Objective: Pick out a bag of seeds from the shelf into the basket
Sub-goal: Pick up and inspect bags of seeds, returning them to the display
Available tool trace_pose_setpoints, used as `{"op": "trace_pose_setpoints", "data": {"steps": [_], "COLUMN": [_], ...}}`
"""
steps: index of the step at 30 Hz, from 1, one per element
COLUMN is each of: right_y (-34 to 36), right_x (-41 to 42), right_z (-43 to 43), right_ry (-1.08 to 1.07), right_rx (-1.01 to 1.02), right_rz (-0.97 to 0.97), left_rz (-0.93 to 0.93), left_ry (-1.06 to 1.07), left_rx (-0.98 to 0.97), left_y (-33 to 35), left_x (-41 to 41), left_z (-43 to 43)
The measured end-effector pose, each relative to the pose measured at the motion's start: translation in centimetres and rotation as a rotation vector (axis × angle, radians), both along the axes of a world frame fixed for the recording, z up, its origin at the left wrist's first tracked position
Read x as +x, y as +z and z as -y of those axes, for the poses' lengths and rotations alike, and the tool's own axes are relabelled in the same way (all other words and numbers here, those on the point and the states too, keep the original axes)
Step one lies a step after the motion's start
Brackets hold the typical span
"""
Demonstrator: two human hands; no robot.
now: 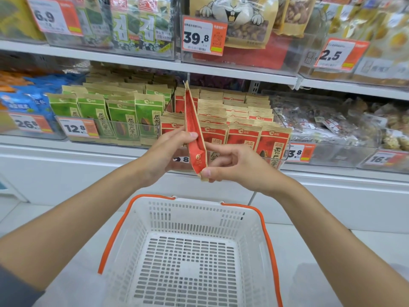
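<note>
Head view: a red bag of seeds point(194, 129), upright and edge-on, is held above the white, orange-rimmed basket point(269, 242). The left hand point(164, 151) grips its side, and the right hand point(234, 166) pinches its lower corner. Beyond the basket stands a white shop shelf point(88, 149) stocked with packets. Beneath the basket is pale floor point(332, 251).

A dark grey sleeve point(15, 289) tops the left arm point(84, 213); both forearms bare.
</note>
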State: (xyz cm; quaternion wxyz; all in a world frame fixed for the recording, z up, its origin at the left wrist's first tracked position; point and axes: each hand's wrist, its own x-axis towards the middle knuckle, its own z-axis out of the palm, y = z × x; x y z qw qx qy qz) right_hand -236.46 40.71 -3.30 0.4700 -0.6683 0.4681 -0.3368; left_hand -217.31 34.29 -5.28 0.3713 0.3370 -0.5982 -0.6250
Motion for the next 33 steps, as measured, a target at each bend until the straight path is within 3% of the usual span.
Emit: {"op": "trace_pose_setpoints", "data": {"steps": [7, 10, 13, 18, 27, 33], "right_y": [-0.4, 0.0, 0.5, 0.4, 0.0, -0.5], "right_x": [-0.6, -0.6, -0.7, -1.2, -1.4, -0.2], "right_z": [0.2, 0.5, 0.6, 1.0, 1.5, 1.4], "right_ry": [0.003, -0.104, -0.270, -0.335, -0.318, -0.461], "right_rx": [0.029, -0.074, -0.142, -0.117, -0.120, -0.181], "right_rz": [-0.048, -0.104, -0.042, 0.059, 0.081, 0.059], "left_rz": [-0.021, -0.001, 0.051, 0.085, 0.059, 0.128], "left_ry": [-0.081, -0.138, -0.234, -0.371, -0.377, -0.377], "left_rx": [0.040, 0.075, 0.099, 0.140, 0.219, 0.171], "left_y": [-0.2, -0.3, -0.4, -0.7, -0.9, -0.8], "left_x": [0.1, 0.1, -0.1, -0.3, -0.3, -0.5], "left_z": [0.2, 0.3, -0.1, -0.5, -0.3, -0.8]}}
